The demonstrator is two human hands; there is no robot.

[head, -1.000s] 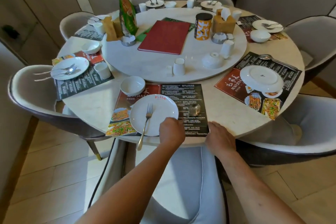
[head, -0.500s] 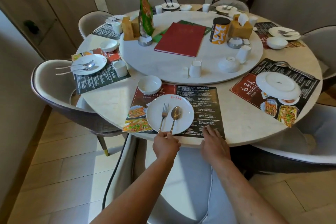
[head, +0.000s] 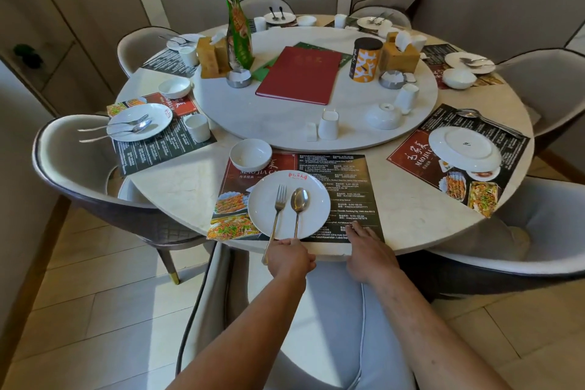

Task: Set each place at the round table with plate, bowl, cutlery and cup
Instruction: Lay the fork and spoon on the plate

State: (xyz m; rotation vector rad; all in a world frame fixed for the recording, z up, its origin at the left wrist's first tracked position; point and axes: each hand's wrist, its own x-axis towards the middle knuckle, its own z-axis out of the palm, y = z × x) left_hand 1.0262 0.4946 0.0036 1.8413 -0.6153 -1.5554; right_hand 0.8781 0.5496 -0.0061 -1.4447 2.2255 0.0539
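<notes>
Chair back (head: pixel 329 310) in pale grey sits nearest, between the two forearms. Just beyond it, at the desk (head: pixel 408 209) edge, the left hand (head: pixel 289 258) has its fingers curled around the spoon (head: pixel 299 204) handle's end — the fork (head: pixel 276 212) handle runs past its left side, whether touching I cannot tell. The right hand (head: pixel 368 252) lies flat with fingers straight and apart, fingertips pressing the near edge of the dark placemat (head: pixel 342 187). On that mat rests the white plate (head: pixel 262 209), fork and spoon lying side by side on it, heads pointing away, handles overhanging the near rim. Behind the plate, at the mat's far left corner, stands an empty white bowl (head: pixel 250 153). To the right, a second placemat (head: pixel 411 152) carries an upturned plate (head: pixel 464 148) with cutlery beyond it. To the left, another place is laid with plate, fork, spoon, bowl and cup (head: pixel 197 127). On the raised turntable (head: pixel 253 120) — a white cup (head: pixel 328 125) near its front edge, an upturned bowl (head: pixel 383 117), a red menu (head: pixel 299 74) and an orange tin (head: pixel 364 59).
</notes>
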